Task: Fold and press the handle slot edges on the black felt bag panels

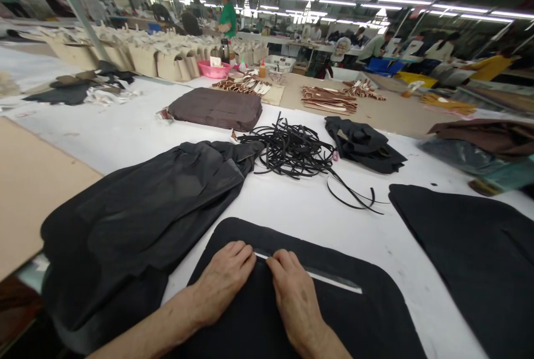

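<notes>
My left hand (223,278) and my right hand (294,292) rest side by side on a black rounded fabric panel (375,303) near the table's front edge. Both have their fingers curled down and pressed together on the panel at the left end of a narrow slit (329,280) where the white table shows through. The fingertips almost touch each other. I cannot make out anything held in them. A stack of black fabric pieces (137,214) lies just left of my left arm.
A tangle of black strips (292,150) lies mid-table, with a brown folded stack (217,107) and a dark bundle (361,142) behind. Another black panel (467,242) is at right, cardboard (33,181) at left. People work at benches far behind.
</notes>
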